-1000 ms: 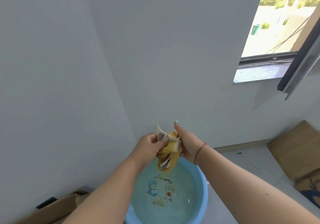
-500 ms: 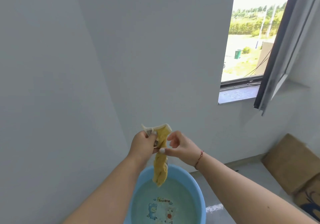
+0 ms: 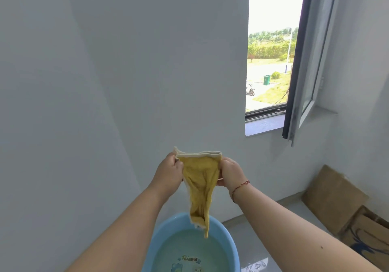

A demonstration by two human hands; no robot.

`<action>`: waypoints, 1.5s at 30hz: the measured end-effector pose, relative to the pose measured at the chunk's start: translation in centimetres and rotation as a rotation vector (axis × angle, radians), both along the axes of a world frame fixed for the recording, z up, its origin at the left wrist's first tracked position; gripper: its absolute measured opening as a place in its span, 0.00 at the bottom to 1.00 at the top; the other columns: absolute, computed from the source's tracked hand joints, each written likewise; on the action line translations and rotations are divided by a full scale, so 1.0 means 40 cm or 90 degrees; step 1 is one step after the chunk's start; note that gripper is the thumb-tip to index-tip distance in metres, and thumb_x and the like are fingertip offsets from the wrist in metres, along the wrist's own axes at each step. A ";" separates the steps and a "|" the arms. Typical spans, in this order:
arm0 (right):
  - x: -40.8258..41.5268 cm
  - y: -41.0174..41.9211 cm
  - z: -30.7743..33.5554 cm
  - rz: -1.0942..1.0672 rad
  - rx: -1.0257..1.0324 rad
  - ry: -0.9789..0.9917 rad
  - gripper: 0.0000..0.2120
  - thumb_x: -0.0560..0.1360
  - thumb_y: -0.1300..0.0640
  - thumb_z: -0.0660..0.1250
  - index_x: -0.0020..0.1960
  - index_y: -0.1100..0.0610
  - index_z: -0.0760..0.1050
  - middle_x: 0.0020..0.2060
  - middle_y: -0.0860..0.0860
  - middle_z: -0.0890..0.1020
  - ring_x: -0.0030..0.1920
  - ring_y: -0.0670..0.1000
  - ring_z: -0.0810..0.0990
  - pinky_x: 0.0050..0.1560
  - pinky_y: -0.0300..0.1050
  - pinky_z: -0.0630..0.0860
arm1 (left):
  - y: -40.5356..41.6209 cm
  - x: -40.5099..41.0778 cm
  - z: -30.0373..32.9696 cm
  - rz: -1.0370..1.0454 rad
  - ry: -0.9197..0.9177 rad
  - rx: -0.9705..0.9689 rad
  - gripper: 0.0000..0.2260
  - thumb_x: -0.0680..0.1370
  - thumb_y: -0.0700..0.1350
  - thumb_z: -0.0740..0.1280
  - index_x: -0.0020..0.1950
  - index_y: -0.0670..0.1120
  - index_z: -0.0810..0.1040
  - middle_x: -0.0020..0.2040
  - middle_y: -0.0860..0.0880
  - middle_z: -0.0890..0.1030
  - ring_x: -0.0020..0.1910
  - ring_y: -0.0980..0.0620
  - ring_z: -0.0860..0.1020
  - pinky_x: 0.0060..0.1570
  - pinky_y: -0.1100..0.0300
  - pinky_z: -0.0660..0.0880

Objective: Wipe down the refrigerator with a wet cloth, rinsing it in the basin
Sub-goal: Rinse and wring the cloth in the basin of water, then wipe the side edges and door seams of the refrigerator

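Both hands, left hand and right hand, pinch the cloth's top corners, basin below them, wiping apparently next.

Pale grey glossy floor meeting white walls, blue basin of water standing on it near the corner, flattened cardboard pieces lying on it along the right wall, wet patch beside the basin
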State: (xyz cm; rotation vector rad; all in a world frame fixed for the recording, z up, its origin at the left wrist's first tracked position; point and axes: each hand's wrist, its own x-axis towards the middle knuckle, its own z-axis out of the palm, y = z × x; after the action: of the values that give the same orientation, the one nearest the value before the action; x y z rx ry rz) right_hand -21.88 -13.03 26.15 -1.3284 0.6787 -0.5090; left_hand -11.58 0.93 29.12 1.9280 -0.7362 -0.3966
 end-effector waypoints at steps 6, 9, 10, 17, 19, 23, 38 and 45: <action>-0.069 -0.042 0.070 0.007 -0.018 -0.003 0.14 0.79 0.63 0.54 0.34 0.56 0.63 0.32 0.51 0.66 0.31 0.50 0.67 0.30 0.42 0.69 | -0.035 -0.035 0.054 0.008 0.038 -0.105 0.13 0.83 0.43 0.54 0.62 0.41 0.74 0.46 0.42 0.80 0.43 0.46 0.81 0.46 0.48 0.81; -0.096 -0.052 0.093 0.002 0.066 -0.081 0.14 0.80 0.60 0.57 0.36 0.57 0.69 0.32 0.53 0.70 0.33 0.51 0.71 0.34 0.43 0.71 | -0.047 -0.078 0.036 -0.125 0.399 -0.192 0.25 0.82 0.58 0.55 0.62 0.38 0.79 0.47 0.42 0.83 0.44 0.45 0.82 0.48 0.50 0.77; -0.111 -0.063 0.104 -0.011 0.088 -0.100 0.13 0.81 0.59 0.57 0.39 0.59 0.72 0.35 0.54 0.74 0.35 0.52 0.74 0.38 0.46 0.75 | -0.055 -0.107 0.022 -0.169 0.469 -0.171 0.26 0.80 0.60 0.59 0.61 0.39 0.80 0.48 0.41 0.84 0.44 0.44 0.83 0.47 0.50 0.76; -0.251 -0.207 0.086 0.034 0.161 -0.075 0.23 0.71 0.45 0.72 0.58 0.61 0.79 0.53 0.58 0.83 0.54 0.57 0.81 0.58 0.55 0.77 | -0.208 -0.185 -0.006 -0.214 0.495 -0.212 0.17 0.80 0.47 0.63 0.62 0.36 0.75 0.57 0.36 0.82 0.56 0.39 0.81 0.54 0.46 0.79; -0.291 -0.227 0.037 0.052 0.105 0.001 0.15 0.74 0.55 0.70 0.57 0.63 0.78 0.51 0.58 0.83 0.51 0.56 0.82 0.55 0.51 0.79 | -0.268 -0.192 -0.007 -0.213 0.484 -0.196 0.18 0.82 0.50 0.60 0.61 0.36 0.75 0.56 0.35 0.82 0.55 0.37 0.81 0.52 0.44 0.79; -0.389 -0.325 -0.010 -0.084 0.112 -0.067 0.12 0.78 0.59 0.66 0.57 0.66 0.77 0.45 0.59 0.83 0.43 0.54 0.83 0.41 0.47 0.80 | -0.390 -0.224 -0.019 -0.173 0.267 -0.083 0.17 0.78 0.52 0.67 0.59 0.41 0.74 0.54 0.38 0.81 0.51 0.41 0.82 0.50 0.46 0.80; -0.894 -0.724 0.123 -0.331 -0.549 0.368 0.04 0.69 0.52 0.71 0.40 0.52 0.80 0.45 0.49 0.70 0.50 0.48 0.69 0.51 0.38 0.67 | -0.978 -0.612 0.103 -0.516 -0.294 0.054 0.04 0.75 0.49 0.72 0.40 0.52 0.80 0.47 0.51 0.74 0.49 0.51 0.74 0.47 0.59 0.73; -1.110 -0.824 0.149 -0.300 0.161 -0.391 0.11 0.78 0.55 0.65 0.48 0.63 0.77 0.38 0.55 0.83 0.41 0.52 0.83 0.46 0.46 0.80 | -1.182 -0.847 0.207 -0.738 0.291 -0.052 0.13 0.81 0.49 0.64 0.54 0.39 0.78 0.43 0.45 0.80 0.44 0.47 0.78 0.49 0.51 0.77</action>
State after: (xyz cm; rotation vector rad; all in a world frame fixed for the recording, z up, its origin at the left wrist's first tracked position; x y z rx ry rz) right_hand -66.30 -45.99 32.10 -0.7042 0.5105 -1.1166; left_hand -45.46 -46.33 37.38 1.0746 -1.4566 -1.4135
